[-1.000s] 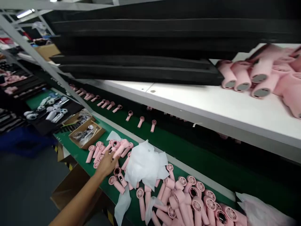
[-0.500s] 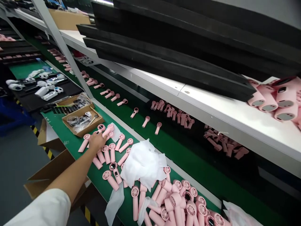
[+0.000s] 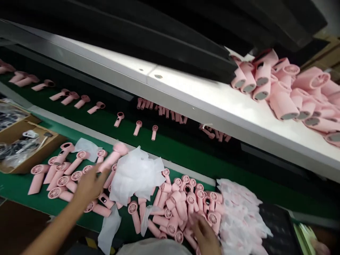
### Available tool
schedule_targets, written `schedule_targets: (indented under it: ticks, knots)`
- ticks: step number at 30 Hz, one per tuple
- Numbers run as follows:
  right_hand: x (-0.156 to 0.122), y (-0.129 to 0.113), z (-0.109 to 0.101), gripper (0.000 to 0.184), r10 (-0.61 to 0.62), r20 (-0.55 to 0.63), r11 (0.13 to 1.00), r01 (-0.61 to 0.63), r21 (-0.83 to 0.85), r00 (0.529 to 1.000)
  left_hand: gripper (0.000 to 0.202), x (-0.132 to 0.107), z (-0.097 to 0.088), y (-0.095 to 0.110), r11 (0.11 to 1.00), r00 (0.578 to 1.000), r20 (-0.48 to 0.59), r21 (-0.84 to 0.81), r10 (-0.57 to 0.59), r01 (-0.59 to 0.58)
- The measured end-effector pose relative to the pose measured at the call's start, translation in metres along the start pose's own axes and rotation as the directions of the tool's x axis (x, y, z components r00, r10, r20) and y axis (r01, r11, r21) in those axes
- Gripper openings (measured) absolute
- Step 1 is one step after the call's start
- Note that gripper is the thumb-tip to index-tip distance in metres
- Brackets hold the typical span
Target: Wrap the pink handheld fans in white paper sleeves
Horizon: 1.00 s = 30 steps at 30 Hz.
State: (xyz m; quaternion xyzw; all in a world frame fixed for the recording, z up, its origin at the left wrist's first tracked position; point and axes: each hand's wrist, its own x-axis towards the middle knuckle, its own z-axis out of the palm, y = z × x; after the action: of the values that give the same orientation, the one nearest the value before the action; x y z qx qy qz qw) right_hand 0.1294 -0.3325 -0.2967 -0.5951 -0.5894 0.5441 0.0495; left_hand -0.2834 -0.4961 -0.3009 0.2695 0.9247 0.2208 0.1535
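While the left hand [image 3: 90, 186] reaches over the green table [image 3: 16, 189] with its fingers [image 3: 102, 173] spread, a blurred pink handheld fan [image 3: 114, 154] shows tilted just beyond the fingertips; motion blur prevents confirming whether those fingers have hold of it. The right hand [image 3: 204, 235] sits at the lower edge of the view, its fingers [image 3: 195, 219] part-curled against the near side of a heap of pink handheld fans [image 3: 175, 209]; a firm grip on any one fan cannot be confirmed. The heap lies on the table, spread to either side of a crumpled white plastic bag [image 3: 135, 177]. Smaller loose bags [image 3: 108, 230] lie among the fans, and a pile of white film sheets [image 3: 239, 212] adjoins the heap on the right. A cardboard tray [image 3: 29, 148] holding clear bags of small parts [image 3: 18, 154] stands at the left. Beyond the table, spaced fans [image 3: 137, 127] lie on a dark green strip. Pink fan bodies [image 3: 281, 102] with round grey ends are heaped on a white shelf [image 3: 186, 94], under black foam sheets [image 3: 132, 35]. A white sleeve [image 3: 154, 246] crosses the bottom edge. The dark oval panel [image 3: 103, 200] on one fan is too small to read, as are any marks on the bag.
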Motion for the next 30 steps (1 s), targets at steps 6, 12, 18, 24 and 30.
schedule_targets:
  ticks: [6,12,18,24,30]
  knots:
    - [0.005,-0.066,0.052,0.072,0.053,0.151,0.788,-0.135,0.601,0.987,0.032,-0.144,0.080,0.113,0.800,0.699,0.390,-0.337,0.599,-0.497]
    - [0.001,-0.031,0.025,0.038,0.268,0.201,0.361,-0.292,0.886,0.942,0.037,-0.084,0.090,0.103,0.802,0.753,0.274,-0.204,0.598,-0.562]
    - [-0.025,-0.016,0.021,0.023,0.180,0.290,0.340,-0.337,0.878,0.940,0.034,0.003,0.102,0.082,0.762,0.798,0.229,0.239,0.558,-0.601]
    - [-0.034,-0.038,0.012,0.015,0.030,0.318,0.465,-0.295,0.835,0.948,0.032,-0.010,0.070,0.088,0.799,0.804,0.137,0.104,0.578,-0.592]
    - [-0.025,-0.069,0.008,0.027,-0.039,0.337,0.684,-0.221,0.695,0.941,0.031,-0.060,0.027,0.120,0.918,0.931,0.196,-0.317,0.307,-0.236]
